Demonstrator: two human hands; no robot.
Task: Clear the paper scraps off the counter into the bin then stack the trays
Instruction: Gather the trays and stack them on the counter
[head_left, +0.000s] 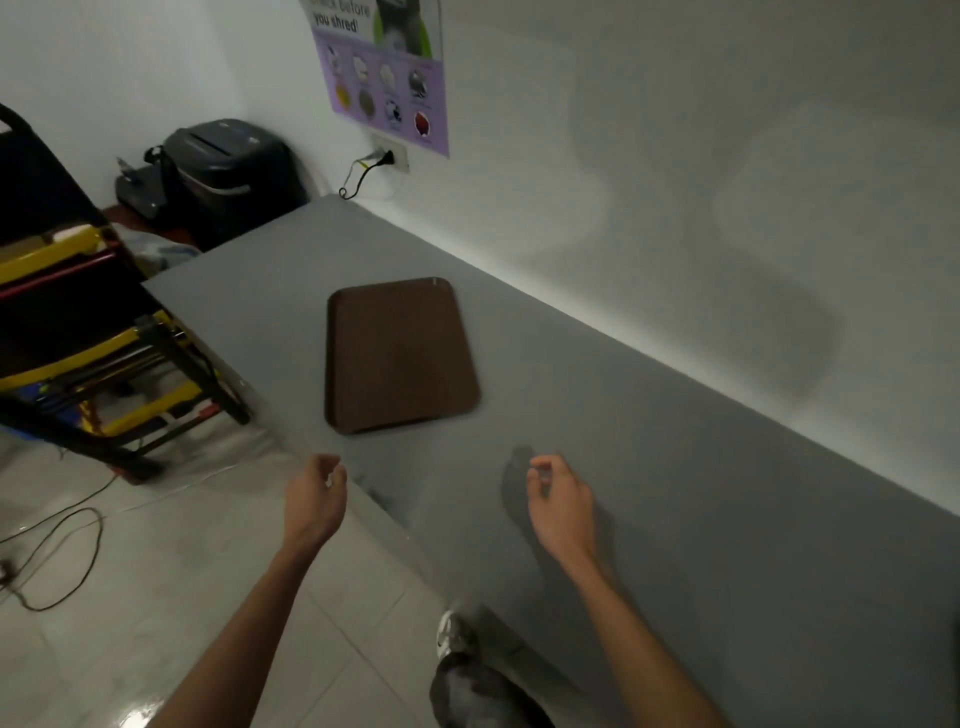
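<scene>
A dark brown tray lies flat on the grey counter, near its left end. No paper scraps show on the counter. My left hand hovers at the counter's front edge, just below the tray, its fingers loosely curled and holding nothing. My right hand hangs over the counter to the right of the tray's near corner, fingers also loosely curled and empty. A black bin with a shredder top stands on the floor beyond the counter's far left corner.
A black and yellow cart stands on the tiled floor left of the counter. Cables trail across the floor. A purple poster and a wall socket are on the white wall behind the counter.
</scene>
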